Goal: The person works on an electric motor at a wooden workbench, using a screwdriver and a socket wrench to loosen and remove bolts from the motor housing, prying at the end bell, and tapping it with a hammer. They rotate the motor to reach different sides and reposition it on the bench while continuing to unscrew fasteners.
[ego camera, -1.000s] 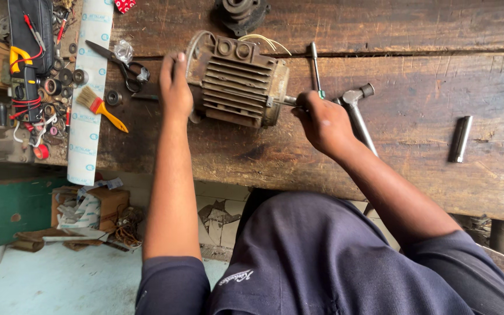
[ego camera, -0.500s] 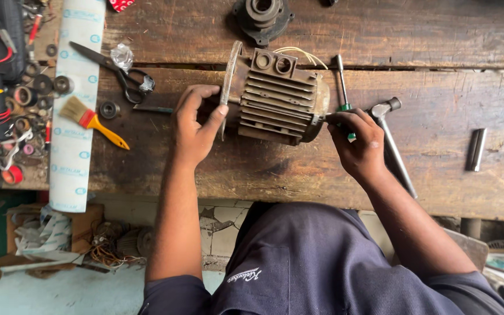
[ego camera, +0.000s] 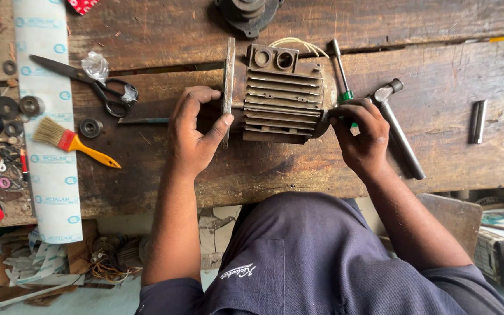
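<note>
Left hand grips the end plate; right hand pinches the finned motor housing.
Plate appears partly off; screwdriver and hammer lie on the counter.

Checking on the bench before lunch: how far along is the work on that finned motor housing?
Done: an end cover lies apart on the bench. In hand: left hand grips the flat plate on the motor housing; right hand works its other end. Left: plate still on; hammer and screwdriver wait alongside.
</note>
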A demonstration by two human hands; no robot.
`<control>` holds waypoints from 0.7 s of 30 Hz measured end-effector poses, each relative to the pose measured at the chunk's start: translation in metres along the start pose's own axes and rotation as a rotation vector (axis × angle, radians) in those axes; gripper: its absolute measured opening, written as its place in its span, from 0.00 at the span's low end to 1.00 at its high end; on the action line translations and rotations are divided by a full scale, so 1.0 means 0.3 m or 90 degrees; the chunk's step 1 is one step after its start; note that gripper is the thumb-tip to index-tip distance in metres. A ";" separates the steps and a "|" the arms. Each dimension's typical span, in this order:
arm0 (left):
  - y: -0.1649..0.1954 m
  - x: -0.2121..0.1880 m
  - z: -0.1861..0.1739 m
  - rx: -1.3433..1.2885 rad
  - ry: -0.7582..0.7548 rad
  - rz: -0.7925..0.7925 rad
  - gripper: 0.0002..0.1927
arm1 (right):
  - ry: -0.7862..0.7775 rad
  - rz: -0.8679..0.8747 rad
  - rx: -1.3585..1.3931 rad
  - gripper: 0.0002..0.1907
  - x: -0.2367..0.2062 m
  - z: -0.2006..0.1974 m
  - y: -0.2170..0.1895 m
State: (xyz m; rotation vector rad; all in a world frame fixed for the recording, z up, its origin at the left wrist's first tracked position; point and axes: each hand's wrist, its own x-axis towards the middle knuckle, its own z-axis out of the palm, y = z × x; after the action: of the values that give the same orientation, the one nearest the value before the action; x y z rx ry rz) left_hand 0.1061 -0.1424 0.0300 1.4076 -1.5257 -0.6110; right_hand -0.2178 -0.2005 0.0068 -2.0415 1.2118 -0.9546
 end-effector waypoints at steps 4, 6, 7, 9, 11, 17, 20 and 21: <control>-0.015 -0.002 0.005 -0.002 -0.004 0.010 0.18 | 0.020 -0.022 0.004 0.12 -0.013 0.016 0.013; -0.018 0.002 0.003 -0.007 -0.013 0.008 0.18 | 0.029 -0.031 0.000 0.12 -0.018 0.017 0.012; -0.019 0.004 0.001 -0.016 -0.018 0.002 0.19 | 0.037 -0.030 -0.006 0.12 -0.023 0.019 0.006; -0.020 0.004 -0.001 -0.027 -0.030 -0.012 0.19 | 0.058 -0.010 0.003 0.13 -0.039 0.028 -0.016; -0.026 0.003 -0.003 -0.030 -0.042 -0.023 0.20 | 0.084 0.024 0.030 0.13 -0.068 0.040 -0.049; -0.045 0.025 0.004 -0.032 -0.062 -0.019 0.23 | 0.014 0.206 0.410 0.22 -0.139 -0.003 -0.101; -0.024 0.032 -0.006 0.033 -0.068 -0.032 0.22 | -0.020 0.189 0.409 0.24 -0.131 -0.026 -0.079; -0.016 0.033 -0.008 0.040 -0.066 -0.035 0.22 | -0.006 0.181 0.398 0.23 -0.123 -0.030 -0.068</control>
State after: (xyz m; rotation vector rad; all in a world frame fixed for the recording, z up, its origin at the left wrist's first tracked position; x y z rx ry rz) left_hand 0.1114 -0.1522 0.0299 1.4895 -1.6034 -0.6838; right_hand -0.2273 -0.1596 0.0170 -1.3454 0.9988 -1.0191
